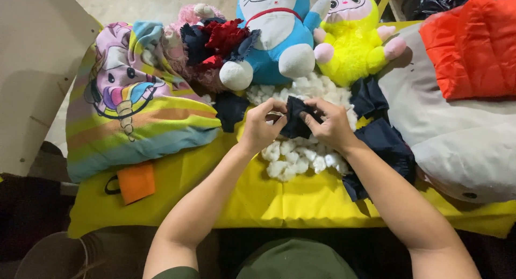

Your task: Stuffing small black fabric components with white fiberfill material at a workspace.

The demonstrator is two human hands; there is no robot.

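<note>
A low table covered with a bright yellow woven cloth fills the middle of the view, its front edge hanging slightly over darkness below. Beyond the table's far side lies a pale grey concrete floor, lit evenly and fairly flatly, with soft shadows. At the left stands a large flat beige cardboard panel, tilted, with a creased edge. The space under and beside the table at lower left is dim and brownish. In the top right corner sits a crumpled glossy black plastic bag.
</note>
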